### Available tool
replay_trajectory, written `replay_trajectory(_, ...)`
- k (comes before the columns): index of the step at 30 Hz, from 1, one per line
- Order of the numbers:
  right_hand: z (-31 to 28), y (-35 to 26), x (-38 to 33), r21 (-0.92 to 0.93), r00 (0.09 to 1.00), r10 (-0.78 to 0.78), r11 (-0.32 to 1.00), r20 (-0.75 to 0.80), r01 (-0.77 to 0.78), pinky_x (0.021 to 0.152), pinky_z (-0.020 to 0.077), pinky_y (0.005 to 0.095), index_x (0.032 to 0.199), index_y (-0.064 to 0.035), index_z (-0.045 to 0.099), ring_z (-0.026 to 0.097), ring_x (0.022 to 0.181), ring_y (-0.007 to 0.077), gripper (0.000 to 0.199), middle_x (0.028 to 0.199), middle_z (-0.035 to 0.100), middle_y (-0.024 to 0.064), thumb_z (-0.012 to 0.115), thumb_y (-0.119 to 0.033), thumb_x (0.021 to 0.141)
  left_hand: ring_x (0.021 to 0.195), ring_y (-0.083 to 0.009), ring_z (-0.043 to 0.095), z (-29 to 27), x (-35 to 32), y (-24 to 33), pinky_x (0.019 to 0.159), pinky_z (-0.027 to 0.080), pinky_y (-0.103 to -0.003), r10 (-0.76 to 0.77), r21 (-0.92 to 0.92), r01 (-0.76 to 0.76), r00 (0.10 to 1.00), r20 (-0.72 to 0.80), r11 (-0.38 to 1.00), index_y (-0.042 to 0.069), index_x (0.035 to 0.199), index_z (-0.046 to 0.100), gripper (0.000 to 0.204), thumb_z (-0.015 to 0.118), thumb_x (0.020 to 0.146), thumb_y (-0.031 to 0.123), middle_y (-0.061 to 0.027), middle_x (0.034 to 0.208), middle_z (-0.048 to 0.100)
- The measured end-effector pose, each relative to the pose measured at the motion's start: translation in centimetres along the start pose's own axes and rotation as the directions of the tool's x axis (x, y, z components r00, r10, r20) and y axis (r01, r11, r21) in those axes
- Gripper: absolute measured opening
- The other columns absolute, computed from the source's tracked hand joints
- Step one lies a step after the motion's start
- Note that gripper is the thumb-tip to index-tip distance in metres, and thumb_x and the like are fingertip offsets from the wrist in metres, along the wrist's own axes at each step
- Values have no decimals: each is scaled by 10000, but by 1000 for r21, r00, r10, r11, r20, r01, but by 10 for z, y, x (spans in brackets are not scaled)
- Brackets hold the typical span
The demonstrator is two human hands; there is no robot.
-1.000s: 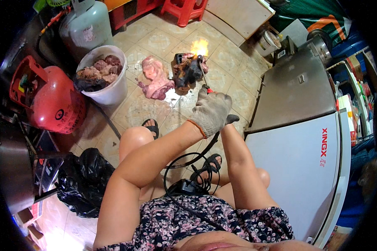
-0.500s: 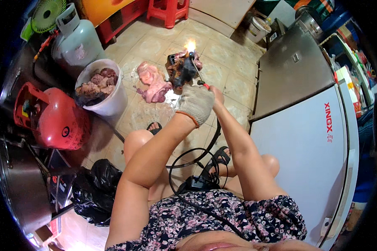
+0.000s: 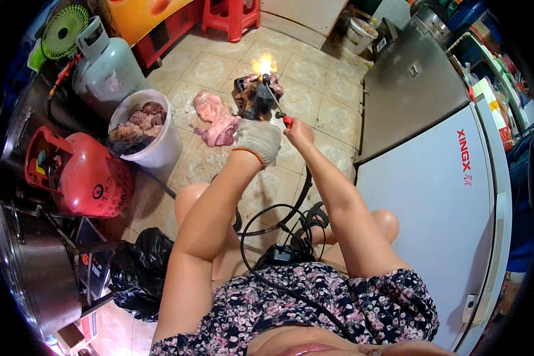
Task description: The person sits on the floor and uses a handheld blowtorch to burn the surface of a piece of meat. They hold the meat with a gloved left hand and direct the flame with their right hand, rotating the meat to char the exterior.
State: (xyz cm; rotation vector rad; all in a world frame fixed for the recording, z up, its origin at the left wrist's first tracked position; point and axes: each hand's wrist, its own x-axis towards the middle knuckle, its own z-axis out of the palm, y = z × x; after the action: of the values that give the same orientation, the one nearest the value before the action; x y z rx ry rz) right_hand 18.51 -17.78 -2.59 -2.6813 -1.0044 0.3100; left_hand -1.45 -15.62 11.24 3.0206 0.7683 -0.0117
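My right hand (image 3: pixel 299 134) is closed round the red handle of a gas torch (image 3: pixel 273 94). From the torch's dark nozzle a yellow-orange flame (image 3: pixel 264 62) flares at the far edge of a charred, blackened piece of meat (image 3: pixel 247 102) on the floor. My left hand (image 3: pixel 258 142), in a pale knitted glove with an orange cuff, is at the near side of that meat. Its fingers point away and are mostly hidden, so whether they grip the meat does not show. Left of the charred piece lies a pink raw slab of meat (image 3: pixel 215 114).
A white bucket (image 3: pixel 171 133) of meat stands at left, beside a red gas cylinder (image 3: pixel 92 172) and a grey one (image 3: pixel 115 74). Right is a white freezer (image 3: pixel 427 219). A black hose (image 3: pixel 305 193) crosses the tiles near my feet. Farther off stands a red stool (image 3: pixel 234 18).
My gloved left hand has moved left, apart from my right hand. The flame looks broader. My right hand still holds the torch over the charred meat, and the whole view has shifted slightly.
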Motion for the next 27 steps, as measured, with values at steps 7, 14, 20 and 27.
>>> replay_trajectory(7,-3,-4,-5,4,1000,-31,1000,4,31,766,495,421,947,-108,634,629,911,318,299,931,660,153,669,-259,692,839,-315,658,-15,-6,-65,714,507,-449,-318,17,319,948,-27,948,62,892,679,236,530,811,226,-163,897,666)
replay_trajectory(14,-4,-6,-6,21,1000,-17,1000,-4,17,770,498,426,952,-84,644,629,917,311,287,937,657,151,663,-194,687,887,-338,639,-10,-22,-112,756,506,-441,-418,-52,417,908,-15,908,54,924,674,265,540,803,247,-184,974,646)
replay_trajectory(20,2,-4,1,-16,999,-40,999,-28,40,760,491,436,957,-106,629,624,912,324,288,940,656,153,635,-258,711,928,-329,633,-1,-21,-118,793,501,-427,-433,-41,436,899,63,899,55,941,674,287,537,804,266,-180,1004,641)
replay_trajectory(27,3,-3,3,-3,999,-30,1000,-27,30,756,491,438,946,-103,627,624,907,325,287,936,655,155,635,-265,709,946,-329,625,-7,-27,-120,811,493,-422,-402,-61,407,912,78,911,50,972,659,310,562,806,294,-182,1021,635)
